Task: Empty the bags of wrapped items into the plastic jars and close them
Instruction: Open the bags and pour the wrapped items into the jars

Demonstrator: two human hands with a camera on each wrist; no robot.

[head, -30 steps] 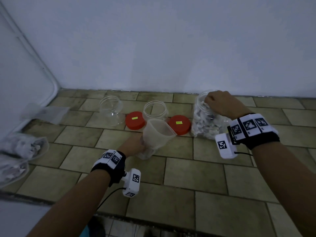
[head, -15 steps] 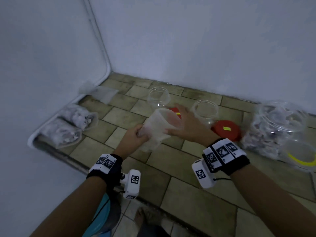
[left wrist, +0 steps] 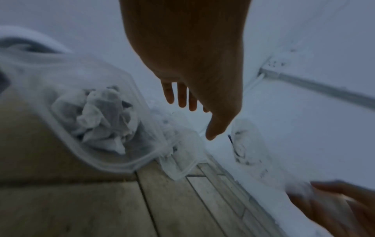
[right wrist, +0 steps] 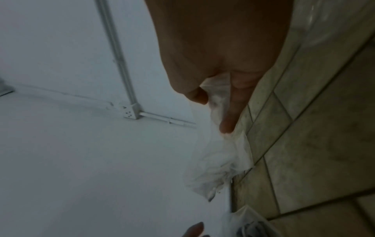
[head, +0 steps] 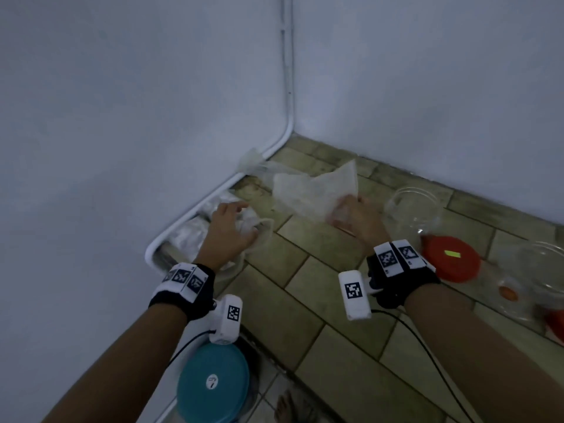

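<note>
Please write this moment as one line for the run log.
left hand: open, reaching over full clear plastic bags of wrapped items | right hand: holds empty crumpled translucent plastic bag | clear plastic jar: open, empty

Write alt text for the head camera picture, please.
A person's right hand holds an empty clear bag while the left hand reaches, open, toward filled bags by the wall. An empty jar and red lid sit on the tiled floor.
</note>
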